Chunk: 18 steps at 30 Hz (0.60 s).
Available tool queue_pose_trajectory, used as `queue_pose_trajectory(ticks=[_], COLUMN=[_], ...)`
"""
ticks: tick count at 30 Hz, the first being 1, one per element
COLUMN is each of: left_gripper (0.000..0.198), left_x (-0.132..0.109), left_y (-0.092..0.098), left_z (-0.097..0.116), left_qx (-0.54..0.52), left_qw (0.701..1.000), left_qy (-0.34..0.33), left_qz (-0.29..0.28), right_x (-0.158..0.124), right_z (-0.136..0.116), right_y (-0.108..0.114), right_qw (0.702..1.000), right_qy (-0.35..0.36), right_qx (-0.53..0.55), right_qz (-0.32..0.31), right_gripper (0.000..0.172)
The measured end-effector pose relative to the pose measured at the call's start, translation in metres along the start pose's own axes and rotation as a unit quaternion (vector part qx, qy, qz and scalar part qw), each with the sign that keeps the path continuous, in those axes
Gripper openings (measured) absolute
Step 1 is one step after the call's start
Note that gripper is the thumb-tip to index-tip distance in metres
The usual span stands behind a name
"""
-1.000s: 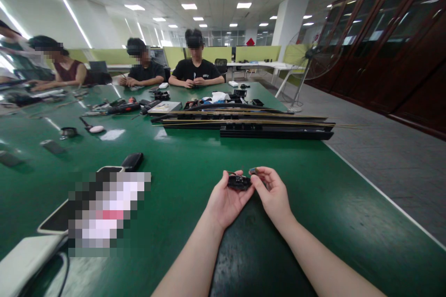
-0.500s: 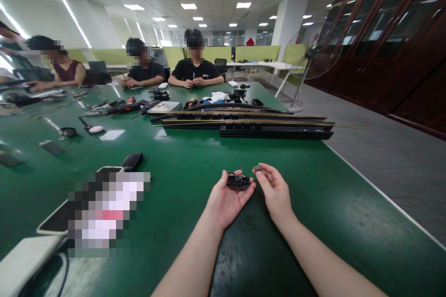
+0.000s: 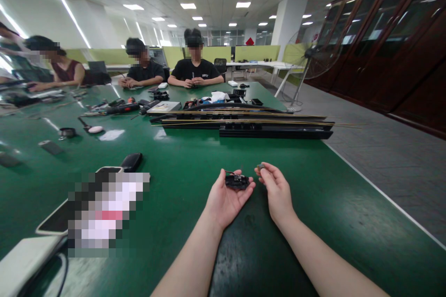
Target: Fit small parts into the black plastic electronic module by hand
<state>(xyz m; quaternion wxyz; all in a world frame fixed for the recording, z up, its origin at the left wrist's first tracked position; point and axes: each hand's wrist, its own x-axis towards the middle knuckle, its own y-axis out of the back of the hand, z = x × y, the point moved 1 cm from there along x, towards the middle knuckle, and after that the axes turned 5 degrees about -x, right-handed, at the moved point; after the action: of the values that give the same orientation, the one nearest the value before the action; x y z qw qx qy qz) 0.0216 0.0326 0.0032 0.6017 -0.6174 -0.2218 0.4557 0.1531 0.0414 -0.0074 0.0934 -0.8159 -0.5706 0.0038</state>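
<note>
Cradled in the palm of my left hand (image 3: 225,202) is a small black electronic device (image 3: 237,182), its inner parts exposed and a thin wire at its upper left. My left fingers curl up around its lower side, with the thumb at its left end. Just to the right, my right hand (image 3: 278,190) pinches a small greyish piece (image 3: 260,167) between thumb and fingertips; it is too small to name. The two hands are close together but apart, raised over the green table (image 3: 334,222).
Long black rails (image 3: 275,133) with thin brass-coloured rods lie across the table ahead. At left are a tablet-like device (image 3: 52,218) with a blurred screen, a black object (image 3: 132,162) and a white box (image 3: 28,260). Several people sit at the far side, one in a black shirt (image 3: 204,72).
My right hand has shifted slightly right, away from the black device, still pinching the small piece. My left hand is almost unchanged, with the device tilted slightly.
</note>
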Motion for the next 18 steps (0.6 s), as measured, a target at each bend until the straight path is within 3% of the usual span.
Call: queue_pose_trajectory(ticks=[18], left_gripper=[0.038], left_x=[0.0004], left_y=[0.0008], left_z=[0.0001], left_qx=[0.001], left_qw=[1.0], left_qy=[-0.007], left_qz=[0.01], right_x=[0.0013], right_z=[0.0019], right_y=[-0.0003], right_qw=[0.994], right_qy=[-0.078], right_qx=[0.07], right_qz=[0.016], right_gripper=[0.026])
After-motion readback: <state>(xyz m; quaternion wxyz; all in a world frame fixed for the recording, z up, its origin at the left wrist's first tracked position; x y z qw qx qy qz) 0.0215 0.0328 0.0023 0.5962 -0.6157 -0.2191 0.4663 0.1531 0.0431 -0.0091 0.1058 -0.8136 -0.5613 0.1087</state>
